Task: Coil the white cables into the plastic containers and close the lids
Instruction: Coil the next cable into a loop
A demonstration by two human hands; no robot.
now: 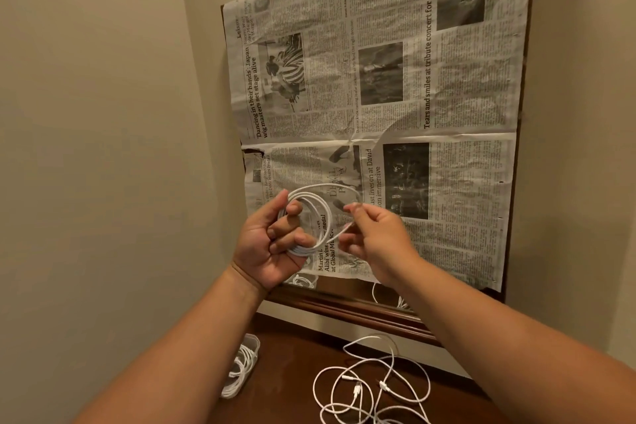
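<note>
- Nearest to me, on the dark wooden table (299,365), a tangle of loose white cables (371,385) sprawls toward the table's right side, the loops overlapping and a few small connector ends showing among them.
- Near the table's left edge, a clear plastic container (242,367) stands with a coiled white cable (241,368) already inside; from where I stand I cannot tell whether its lid is on.
- Above the table, both bare forearms reach up and forward, and the hands work in the air, well clear of the tabletop.
- The left hand (272,241) is palm-up with its fingers curled through a round coil of white cable (309,217), gripping the loops on their left and lower side.
- The right hand (375,237) pinches the free tail of that same cable between thumb and fingertips, just right of the coil; the tail runs in a short slant from the coil's bottom up to the pinch.
- Behind the hands, a wood-framed mirror (344,306) leans against the beige wall (103,113) at the table's far edge.
- Sheets of newspaper (395,113) cover almost all the glass; in a bare strip at the bottom, white cable is reflected.
</note>
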